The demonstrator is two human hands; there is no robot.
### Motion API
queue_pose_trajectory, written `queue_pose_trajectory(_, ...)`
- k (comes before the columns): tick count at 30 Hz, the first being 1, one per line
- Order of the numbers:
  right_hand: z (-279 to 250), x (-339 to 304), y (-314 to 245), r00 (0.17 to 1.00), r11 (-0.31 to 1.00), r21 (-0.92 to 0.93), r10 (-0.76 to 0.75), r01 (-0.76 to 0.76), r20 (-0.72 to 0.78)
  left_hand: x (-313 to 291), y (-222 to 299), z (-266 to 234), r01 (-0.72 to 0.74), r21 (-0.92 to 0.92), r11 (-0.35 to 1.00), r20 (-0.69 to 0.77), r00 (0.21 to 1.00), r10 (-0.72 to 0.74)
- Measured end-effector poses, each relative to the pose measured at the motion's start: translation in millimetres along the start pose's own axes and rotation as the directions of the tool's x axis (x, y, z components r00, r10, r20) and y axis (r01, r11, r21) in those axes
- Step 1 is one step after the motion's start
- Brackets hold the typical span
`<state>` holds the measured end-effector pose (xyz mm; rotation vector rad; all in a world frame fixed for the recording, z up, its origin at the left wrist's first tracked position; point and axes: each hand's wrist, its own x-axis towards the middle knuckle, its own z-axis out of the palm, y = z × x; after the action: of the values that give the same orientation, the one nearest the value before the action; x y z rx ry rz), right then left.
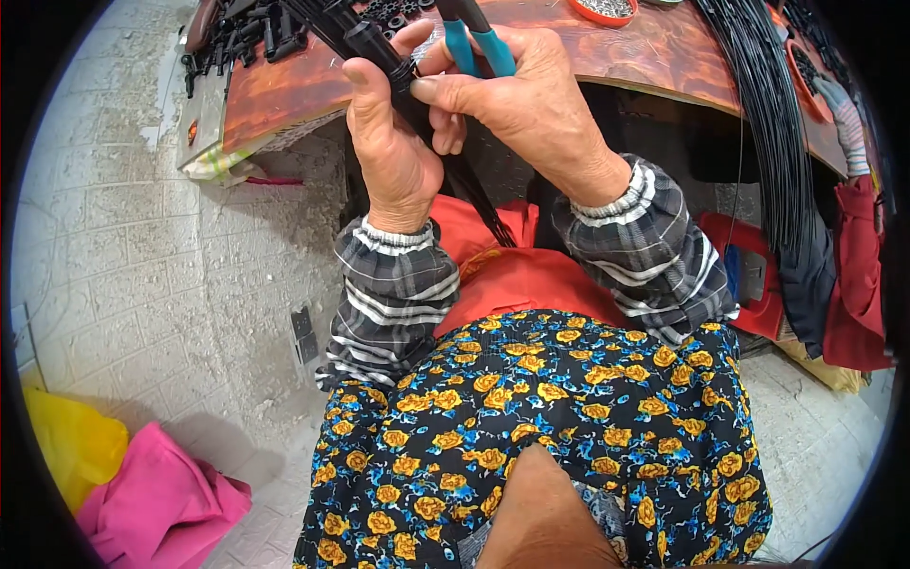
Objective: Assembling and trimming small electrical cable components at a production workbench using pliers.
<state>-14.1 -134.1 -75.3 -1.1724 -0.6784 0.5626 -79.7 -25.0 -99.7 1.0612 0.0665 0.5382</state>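
Observation:
My left hand (pixel 393 156) is wrapped around a slanting bundle of thin black rods with a ribbed black collar (pixel 377 49). The bundle's lower rods (pixel 483 211) run down between my forearms to the red cloth (pixel 531 284) on my lap. Held in my right hand (pixel 536 109) are pliers with teal handles (pixel 462 47), their handles sticking up between the fingers. My right thumb and fingertips press against the collar, close beside the left fingers. Whether they pinch some small piece there is hidden.
The wooden table (pixel 654 47) carries black tubular parts (pixel 270 33), dark rings (pixel 389 11) and a red bowl of small metal pieces (pixel 607 17). Long black rods (pixel 758 104) hang over its right edge. Another person's striped sleeve (pixel 846 128) shows far right. A pink bag (pixel 161 498) lies lower left.

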Motion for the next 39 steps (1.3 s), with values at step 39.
queue_pose_trajectory(39,-36,-19,-27,0.893,-0.149,-0.933,-0.274,0.328,0.358,-5,5,-12,0.023,-0.077,0.997,0.059,0.998,-0.018)
